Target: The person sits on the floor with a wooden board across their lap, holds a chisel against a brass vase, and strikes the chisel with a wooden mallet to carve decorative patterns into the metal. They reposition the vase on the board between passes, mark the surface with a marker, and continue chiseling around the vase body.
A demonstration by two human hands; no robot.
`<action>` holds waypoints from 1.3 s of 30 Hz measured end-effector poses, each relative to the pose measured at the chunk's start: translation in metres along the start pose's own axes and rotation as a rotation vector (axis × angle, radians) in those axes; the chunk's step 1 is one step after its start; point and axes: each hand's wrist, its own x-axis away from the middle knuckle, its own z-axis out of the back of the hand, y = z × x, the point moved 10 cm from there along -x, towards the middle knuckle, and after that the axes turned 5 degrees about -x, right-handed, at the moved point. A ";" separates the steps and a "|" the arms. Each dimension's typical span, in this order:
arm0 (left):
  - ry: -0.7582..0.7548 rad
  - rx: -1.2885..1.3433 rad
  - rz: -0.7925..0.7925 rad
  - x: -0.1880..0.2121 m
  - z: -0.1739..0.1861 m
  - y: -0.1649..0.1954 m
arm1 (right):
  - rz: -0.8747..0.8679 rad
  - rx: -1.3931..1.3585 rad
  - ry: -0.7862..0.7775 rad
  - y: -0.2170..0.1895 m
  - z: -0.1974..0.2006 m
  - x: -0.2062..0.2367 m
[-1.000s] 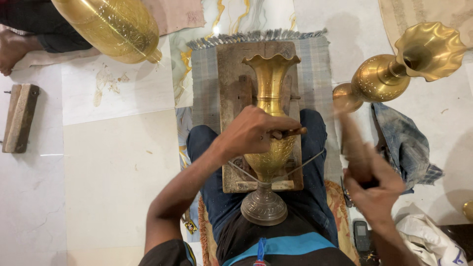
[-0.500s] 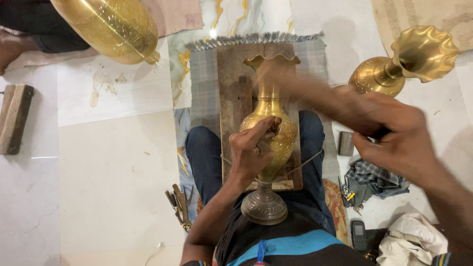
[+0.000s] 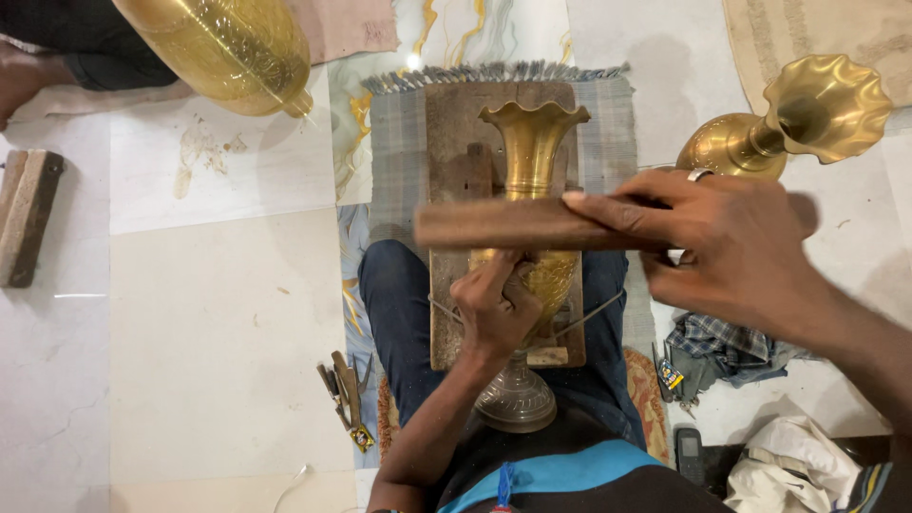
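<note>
A tall brass vase (image 3: 532,142) with a fluted mouth lies on a wooden board (image 3: 456,171) across my lap, its round foot (image 3: 516,399) toward me. My left hand (image 3: 494,304) rests on the vase's engraved belly, fingers pinched as if around a small tool that I cannot make out. My right hand (image 3: 722,247) is raised above the vase and grips a long brown wooden stick (image 3: 513,225), held level across the vase's neck.
A second brass vase (image 3: 788,119) lies on the floor at right. A large brass vessel (image 3: 223,47) sits at upper left beside another person's leg. A wooden block (image 3: 28,214) lies at far left; small tools (image 3: 344,394), crumpled cloths (image 3: 731,347) and a phone (image 3: 689,454) surround my legs.
My right hand has come in from the right side, holding the wooden stick, and raised it over the vase. My left hand slid down the vase's belly toward me.
</note>
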 end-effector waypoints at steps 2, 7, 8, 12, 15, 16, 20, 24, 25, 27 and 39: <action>0.057 -0.004 -0.058 -0.001 0.008 0.010 | -0.173 -0.167 -0.074 0.012 -0.005 0.000; 0.142 0.111 0.050 -0.006 0.014 0.008 | -0.315 0.149 -0.236 0.019 -0.015 0.000; 0.223 0.113 0.031 -0.006 0.020 0.010 | -0.318 0.056 -0.182 0.018 -0.013 -0.003; 0.294 0.086 0.042 -0.005 0.022 0.012 | -0.217 -0.286 0.000 0.014 -0.005 -0.008; 0.287 0.034 0.078 -0.004 0.021 0.010 | -0.251 -0.266 0.054 0.023 0.003 -0.004; 0.301 0.048 0.059 -0.004 0.022 0.012 | -0.186 -0.330 0.105 0.019 0.011 -0.005; 0.288 0.076 0.071 -0.005 0.022 0.011 | -0.074 -0.135 -0.011 0.005 0.016 -0.011; 0.179 0.065 0.093 -0.009 0.014 0.005 | -0.048 0.185 -0.021 -0.003 0.022 -0.015; 0.137 0.072 0.100 -0.011 0.011 0.002 | -0.119 0.137 -0.056 0.004 0.019 -0.015; 0.056 0.092 0.116 -0.016 0.004 -0.005 | -0.262 0.043 -0.128 0.021 0.009 -0.009; -0.579 0.184 -0.268 -0.069 -0.020 0.011 | -0.358 -0.827 0.302 0.065 -0.037 0.062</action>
